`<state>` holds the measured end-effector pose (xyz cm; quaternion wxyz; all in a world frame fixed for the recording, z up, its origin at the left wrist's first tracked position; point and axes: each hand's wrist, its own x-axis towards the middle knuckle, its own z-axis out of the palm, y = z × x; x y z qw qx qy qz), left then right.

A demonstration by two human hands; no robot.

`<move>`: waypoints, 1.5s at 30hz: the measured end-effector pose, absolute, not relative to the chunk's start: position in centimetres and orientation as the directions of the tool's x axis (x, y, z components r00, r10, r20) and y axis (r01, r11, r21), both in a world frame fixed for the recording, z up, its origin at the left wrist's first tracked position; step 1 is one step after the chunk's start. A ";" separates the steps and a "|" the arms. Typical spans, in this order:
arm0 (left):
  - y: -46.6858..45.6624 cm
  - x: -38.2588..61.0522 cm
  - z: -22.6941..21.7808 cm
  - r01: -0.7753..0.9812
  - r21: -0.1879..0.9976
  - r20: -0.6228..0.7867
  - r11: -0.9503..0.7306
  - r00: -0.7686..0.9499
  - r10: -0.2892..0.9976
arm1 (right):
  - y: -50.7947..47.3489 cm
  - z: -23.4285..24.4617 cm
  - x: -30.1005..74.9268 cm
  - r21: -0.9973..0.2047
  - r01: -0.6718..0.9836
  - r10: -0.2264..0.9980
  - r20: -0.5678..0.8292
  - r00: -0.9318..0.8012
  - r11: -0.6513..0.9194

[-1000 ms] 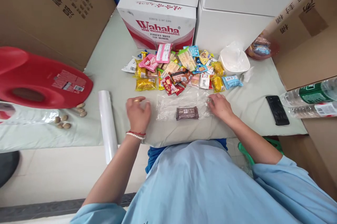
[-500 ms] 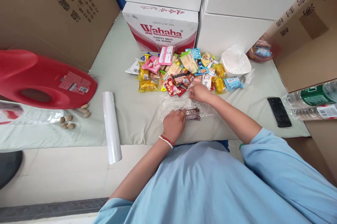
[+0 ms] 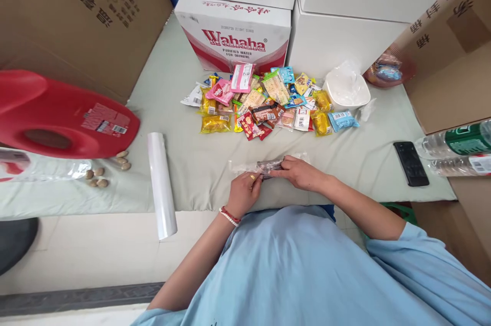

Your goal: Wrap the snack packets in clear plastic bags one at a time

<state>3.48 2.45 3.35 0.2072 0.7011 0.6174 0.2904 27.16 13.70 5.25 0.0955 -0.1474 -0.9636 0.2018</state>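
A brown snack bar [image 3: 269, 165] lies near the front edge of the cloth-covered table [image 3: 192, 162], folded inside a sheet of clear plastic wrap [image 3: 245, 166]. My left hand [image 3: 243, 193] is closed on the near left side of the wrapped bar. My right hand [image 3: 300, 172] is closed on its right end, fingers pinching the film. Behind them lies a pile of several coloured snack packets [image 3: 264, 101]. A white roll of plastic wrap [image 3: 161, 183] lies to the left, overhanging the table edge.
A white bowl [image 3: 347, 92] lined with plastic stands right of the pile. A black phone [image 3: 411, 163] and water bottles [image 3: 456, 149] lie at the right. A red container [image 3: 61, 116] and several nuts [image 3: 102, 172] are at the left. Cartons, one marked Wahaha [image 3: 233, 35], wall the back.
The plastic sheet lay flat with the bar on it and my hands at its two sides. Both hands came in and folded the film over the bar, which now sits narrow and wrapped.
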 end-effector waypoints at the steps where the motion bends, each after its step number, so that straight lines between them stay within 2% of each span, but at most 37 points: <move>1: 1.9 2.9 3.6 0.721 0.671 0.173 -0.173 0.074 0.982 | 13.8 5.1 27.0 -0.409 0.248 0.324 0.126 -0.938 0.878; 4: 0.5 1.2 4.9 0.642 0.752 0.217 -0.151 -0.025 0.976 | 14.0 5.8 26.4 -0.381 0.271 0.318 0.063 -0.946 0.884; 6: 0.8 0.5 5.9 0.594 0.804 0.225 -0.026 -0.263 0.938 | 14.0 6.7 26.0 -0.354 0.303 0.316 -0.022 -0.948 0.885; 8: 2.3 0.2 6.5 0.532 0.837 0.206 0.132 -0.528 0.824 | 13.8 7.6 25.5 -0.336 0.342 0.327 -0.102 -0.939 0.878; 10: 4.8 0.2 6.8 0.501 0.823 0.145 0.267 -0.640 0.755 | 13.5 8.3 25.1 -0.337 0.376 0.345 -0.150 -0.926 0.863; 11: 6.1 0.3 6.8 0.521 0.791 0.089 0.321 -0.617 0.782 | 13.4 8.5 24.9 -0.345 0.388 0.353 -0.162 -0.921 0.854; 13: 7.9 0.4 6.6 0.641 0.678 -0.042 0.361 -0.456 0.889 | 13.3 8.7 24.7 -0.372 0.409 0.372 -0.169 -0.913 0.833; 15: 8.1 0.4 6.5 0.736 0.604 -0.132 0.307 -0.288 0.949 | 13.4 8.6 24.8 -0.410 0.414 0.389 -0.147 -0.910 0.813; 17: 7.0 0.3 6.8 0.777 0.576 -0.165 0.256 -0.196 0.967 | 13.5 8.4 25.0 -0.447 0.385 0.384 -0.098 -0.918 0.807; 20: 4.9 0.1 7.9 0.728 0.616 -0.255 0.300 -0.176 0.951 | 13.7 8.1 25.3 -0.487 0.305 0.344 -0.010 -0.939 0.818; 24: 4.1 2.3 9.0 0.387 0.829 -0.360 0.404 -0.183 0.915 | 13.4 7.9 25.3 -0.524 0.267 0.340 0.045 -0.940 0.809; 26: 4.5 4.4 8.8 0.325 0.877 -0.331 0.354 -0.126 0.935 | 13.4 7.9 25.5 -0.550 0.266 0.349 0.049 -0.936 0.792; 29: 4.9 7.2 7.9 0.543 0.818 -0.204 0.190 -0.035 0.978 | 13.7 7.8 26.5 -0.649 0.250 0.372 0.054 -0.927 0.718; 30: 4.9 7.9 7.7 0.629 0.767 -0.158 0.127 -0.007 0.987 | 13.9 7.8 26.9 -0.680 0.276 0.426 0.060 -0.903 0.679; 32: 4.5 8.7 7.3 0.747 0.664 -0.098 0.028 0.049 0.994 | 14.3 7.4 27.7 -0.680 0.427 0.635 0.074 -0.769 0.596; 34: 4.1 9.0 7.1 0.809 0.587 -0.087 -0.019 0.087 0.992 | 14.5 6.9 28.2 -0.590 0.647 0.834 0.085 -0.546 0.484; 35: 3.9 9.0 7.1 0.832 0.555 -0.094 -0.028 0.096 0.991 | 14.5 6.6 28.3 -0.530 0.730 0.883 0.084 -0.462 0.432; 37: 3.7 9.0 7.3 0.871 0.490 -0.115 -0.021 0.089 0.989 | 14.2 6.1 28.4 -0.439 0.808 0.909 0.048 -0.415 0.392; 39: 3.6 8.9 7.5 0.909 0.416 -0.131 -0.001 0.060 0.990 | 13.9 6.1 28.5 -0.419 0.815 0.901 0.018 -0.433 0.400; 42: 3.6 9.0 7.6 0.943 0.332 -0.123 0.005 0.038 0.992 | 13.4 7.3 28.3 -0.499 0.788 0.908 -0.008 -0.420 0.360; 45: 3.8 9.0 7.6 0.942 0.335 -0.085 -0.027 0.059 0.995 | 13.1 8.8 26.6 -0.635 0.689 0.870 -0.050 -0.490 0.350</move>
